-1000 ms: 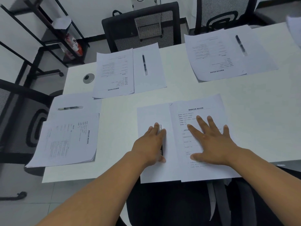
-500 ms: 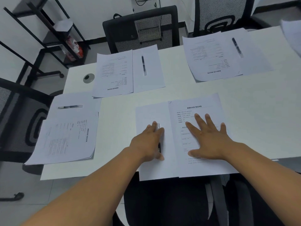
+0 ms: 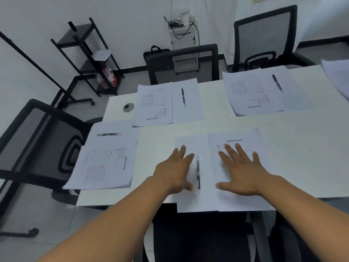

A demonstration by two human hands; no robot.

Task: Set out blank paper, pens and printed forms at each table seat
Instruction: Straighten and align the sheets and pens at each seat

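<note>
At the near seat a blank sheet [image 3: 190, 144] lies beside a printed form [image 3: 243, 140], both overhanging the table's front edge. A black pen [image 3: 198, 173] lies lengthwise on the blank sheet. My left hand [image 3: 174, 170] rests flat and open just left of the pen, fingers spread. My right hand [image 3: 240, 170] lies flat and open on the printed form. Three other seats have sets: a form [image 3: 154, 104] with a pen [image 3: 183, 97], a form [image 3: 251, 91] with a pen [image 3: 277, 85], and a form [image 3: 105, 163] with a pen [image 3: 109, 134].
The white table [image 3: 302, 148] is ringed by black mesh chairs [image 3: 181, 63], [image 3: 264, 36], [image 3: 35, 140]. A round cable grommet [image 3: 128, 107] sits at the far left corner. More papers [image 3: 338, 76] show at the right edge. A black shelf rack [image 3: 90, 59] stands by the wall.
My left hand has slid left off the pen, which now lies uncovered on the blank sheet. The view has tilted up, showing more of the room. My right hand stays on the form.
</note>
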